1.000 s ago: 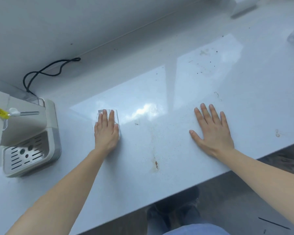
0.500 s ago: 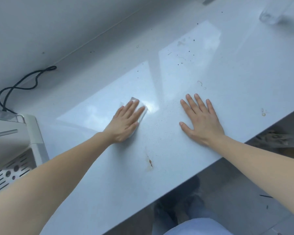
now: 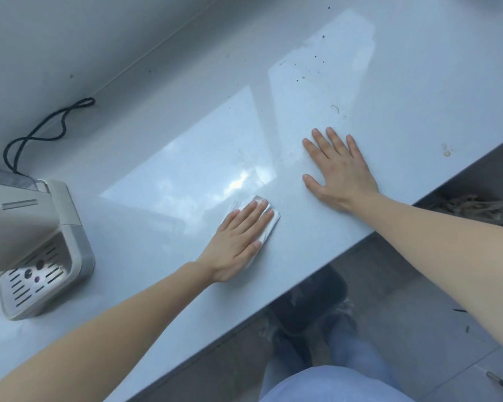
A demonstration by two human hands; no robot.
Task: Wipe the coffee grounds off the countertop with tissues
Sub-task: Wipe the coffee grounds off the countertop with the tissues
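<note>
My left hand lies flat on a folded white tissue and presses it onto the glossy white countertop, near the front edge. Only the tissue's right rim shows past my fingers. My right hand rests palm down with fingers spread, to the right of the tissue and apart from it. Fine dark coffee grounds speckle the surface between the two hands. More dark specks lie farther back, and a small brownish spot sits near the right edge.
A beige coffee machine with a slotted drip tray stands at the left. Its black cord loops along the back wall. The counter's front edge runs diagonally; below it are the floor and my legs.
My left hand has slid the tissue toward the front edge, over the place where a brown stain showed; that stain is no longer visible. My right hand stays flat in place.
</note>
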